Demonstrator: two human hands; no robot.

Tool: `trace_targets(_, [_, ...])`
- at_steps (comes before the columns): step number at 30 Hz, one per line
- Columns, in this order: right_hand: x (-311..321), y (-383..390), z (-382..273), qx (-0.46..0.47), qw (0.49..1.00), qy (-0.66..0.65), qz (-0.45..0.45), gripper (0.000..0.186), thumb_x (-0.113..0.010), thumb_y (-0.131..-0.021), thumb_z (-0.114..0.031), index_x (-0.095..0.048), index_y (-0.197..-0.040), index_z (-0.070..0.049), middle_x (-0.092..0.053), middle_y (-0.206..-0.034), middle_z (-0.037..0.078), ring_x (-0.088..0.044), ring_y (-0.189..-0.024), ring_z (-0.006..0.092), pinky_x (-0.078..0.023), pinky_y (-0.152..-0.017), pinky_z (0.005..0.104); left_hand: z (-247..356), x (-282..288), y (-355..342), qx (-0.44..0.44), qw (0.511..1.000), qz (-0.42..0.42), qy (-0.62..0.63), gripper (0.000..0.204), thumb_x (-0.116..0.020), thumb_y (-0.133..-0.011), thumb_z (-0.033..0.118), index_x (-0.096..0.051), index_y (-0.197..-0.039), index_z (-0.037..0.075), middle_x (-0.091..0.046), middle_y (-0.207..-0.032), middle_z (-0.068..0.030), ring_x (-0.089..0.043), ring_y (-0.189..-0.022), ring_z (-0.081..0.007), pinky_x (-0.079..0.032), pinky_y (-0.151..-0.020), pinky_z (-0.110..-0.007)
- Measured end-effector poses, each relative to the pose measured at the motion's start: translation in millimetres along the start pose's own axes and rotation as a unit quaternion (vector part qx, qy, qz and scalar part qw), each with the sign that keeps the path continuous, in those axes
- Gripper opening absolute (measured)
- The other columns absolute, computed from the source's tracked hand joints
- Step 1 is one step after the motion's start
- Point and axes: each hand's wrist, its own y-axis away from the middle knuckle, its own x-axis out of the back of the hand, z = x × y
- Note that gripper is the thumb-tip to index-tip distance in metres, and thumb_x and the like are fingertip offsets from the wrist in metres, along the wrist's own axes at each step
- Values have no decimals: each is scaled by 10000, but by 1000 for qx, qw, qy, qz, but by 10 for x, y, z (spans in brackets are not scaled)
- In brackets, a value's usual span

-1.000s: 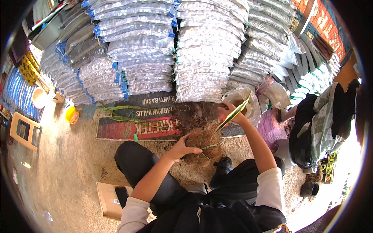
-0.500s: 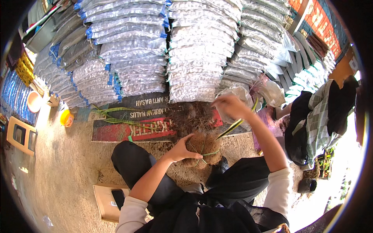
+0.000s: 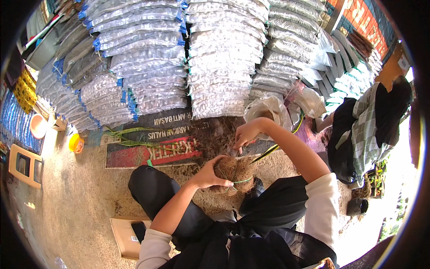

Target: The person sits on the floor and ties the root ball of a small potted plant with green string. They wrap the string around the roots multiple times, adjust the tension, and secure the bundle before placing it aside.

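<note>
My left hand point(image 3: 208, 174) is wrapped round the left side of a brown ball of coconut fibre point(image 3: 237, 171), thumb in front. A thin green string point(image 3: 242, 181) runs round the ball. From its upper right a long green leaf with yellow edges point(image 3: 268, 153) slants up past my right forearm. Just above the ball, over loose brown fibre point(image 3: 217, 141), hangs my right hand point(image 3: 249, 134). Its fingers are bent down and pinched together; what they hold, if anything, is too small to make out.
Behind the printed board point(image 3: 123, 154) rise stacks of filled plastic bags point(image 3: 224, 67). Cut green leaves point(image 3: 136, 143) lie on the board. An open white sack point(image 3: 273, 107) stands beyond my right hand. A person point(image 3: 365, 130) sits at right. Cardboard with a phone point(image 3: 139, 231) lies lower left.
My right hand has come down and left, nearer the ball, its fingers now pointing down. My left hand still holds the ball. The view has shifted slightly.
</note>
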Motion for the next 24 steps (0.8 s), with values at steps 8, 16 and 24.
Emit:
trace_targets(8, [159, 413, -157, 62, 975, 28, 213, 231, -620, -725, -251, -661, -824, -47, -645, -784, 95, -592, -738, 183, -441, -657, 312, -59, -36, -32, 15, 992, 102, 74, 731, -789, -555, 117, -419, -1168, -30, -544, -1045, -103, -516, -964, -169, -403, -862, -317])
trace_targets(16, [49, 534, -364, 157, 889, 21, 429, 232, -566, -782, -199, -600, -895, 1, -617, -774, 137, -579, -703, 214, -438, -664, 339, 124, -16, -113, 120, 929, 335, 103, 682, -782, -591, 239, -441, -1114, -35, -530, -1058, -159, -520, -983, -219, -395, -872, -380])
trace_targets(24, [-588, 377, -579, 270, 813, -99, 507, 137, -526, -786, -78, -549, -863, 32, -583, -708, 144, -538, -627, 190, -425, -591, 322, -137, 304, -239, -40, 851, 421, 310, 689, -744, -651, 191, -338, -1169, -13, -479, -1066, -124, -539, -938, -221, -512, -741, -382])
